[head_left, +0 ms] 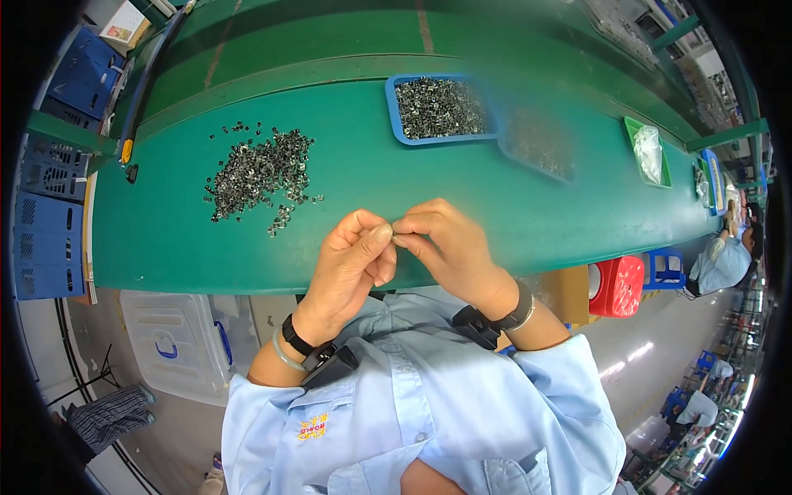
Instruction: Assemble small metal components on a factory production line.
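My left hand point(353, 257) and my right hand point(450, 246) meet at their fingertips over the near edge of the green table point(355, 177). Thumb and forefinger of each are pinched together. Between them is a tiny dark piece, mostly covered by the fingers and too small to name. Beyond my left hand, to the left, lies a loose pile of small black and silvery parts point(260, 175). A blue tray point(398, 124) filled with similar small parts stands ahead of my right hand. To its right, a second tray point(536, 147) shows only as a blur.
A green tray point(635, 132) with a clear plastic bag point(648, 154) stands at the far right. Blue crates point(48, 243) are stacked on the left. Below the table are a lidded clear bin point(169, 338), a cardboard box point(564, 295) and a red stool point(617, 287). A co-worker point(720, 262) sits at right.
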Tool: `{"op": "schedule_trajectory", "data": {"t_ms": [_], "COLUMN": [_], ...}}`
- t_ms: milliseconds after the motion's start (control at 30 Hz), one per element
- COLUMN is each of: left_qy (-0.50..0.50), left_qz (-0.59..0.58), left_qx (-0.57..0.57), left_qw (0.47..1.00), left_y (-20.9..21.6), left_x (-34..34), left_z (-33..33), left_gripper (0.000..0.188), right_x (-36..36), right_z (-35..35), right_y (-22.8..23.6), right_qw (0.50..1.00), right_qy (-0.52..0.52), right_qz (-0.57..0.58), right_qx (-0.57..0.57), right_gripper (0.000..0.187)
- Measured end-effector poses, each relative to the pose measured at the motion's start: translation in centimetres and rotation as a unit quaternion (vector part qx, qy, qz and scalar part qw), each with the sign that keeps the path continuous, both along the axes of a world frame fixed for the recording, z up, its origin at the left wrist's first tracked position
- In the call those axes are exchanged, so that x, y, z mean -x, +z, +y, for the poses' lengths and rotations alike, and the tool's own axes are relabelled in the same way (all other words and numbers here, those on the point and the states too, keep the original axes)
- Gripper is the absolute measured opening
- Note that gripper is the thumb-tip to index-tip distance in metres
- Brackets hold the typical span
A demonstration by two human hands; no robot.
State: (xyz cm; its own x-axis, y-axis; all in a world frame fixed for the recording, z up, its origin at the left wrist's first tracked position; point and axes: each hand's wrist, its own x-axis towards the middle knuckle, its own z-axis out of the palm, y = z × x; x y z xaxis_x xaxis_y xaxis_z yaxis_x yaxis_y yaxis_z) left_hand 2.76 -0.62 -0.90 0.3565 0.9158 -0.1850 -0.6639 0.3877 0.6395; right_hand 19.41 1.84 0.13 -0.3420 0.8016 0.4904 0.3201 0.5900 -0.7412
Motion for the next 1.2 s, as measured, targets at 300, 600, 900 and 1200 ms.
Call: {"op": "schedule_trajectory", "data": {"t_ms": [300,600,900,1200], "left_qy": [-0.003,-0.045,-0.029,-0.029], "left_qz": [0.001,-0.108,0.039,-0.018], "left_qx": [0.003,0.001,-0.026,0.012], "left_qw": [1.000,0.993,0.998,0.999], "left_y": [2.1,1.6,2.9,3.3], "left_x": [0.0,-0.1,0.8,1.2], "left_z": [-0.9,-1.2,-0.8,-0.5], "left_gripper": [0.015,0.016,0.020,0.018], "right_x": [0.3,0.4,0.7,1.1], "right_z": [-0.8,-1.1,-1.0,-0.4], "right_y": [0.8,1.2,1.0,0.2], "right_qw": [0.992,0.994,0.996,0.986], "right_qy": [0.013,0.037,0.039,0.059], "right_qz": [0.108,0.104,0.082,0.141], "right_qx": [0.058,0.024,-0.009,0.062], "right_gripper": [0.013,0.012,0.012,0.010]}}
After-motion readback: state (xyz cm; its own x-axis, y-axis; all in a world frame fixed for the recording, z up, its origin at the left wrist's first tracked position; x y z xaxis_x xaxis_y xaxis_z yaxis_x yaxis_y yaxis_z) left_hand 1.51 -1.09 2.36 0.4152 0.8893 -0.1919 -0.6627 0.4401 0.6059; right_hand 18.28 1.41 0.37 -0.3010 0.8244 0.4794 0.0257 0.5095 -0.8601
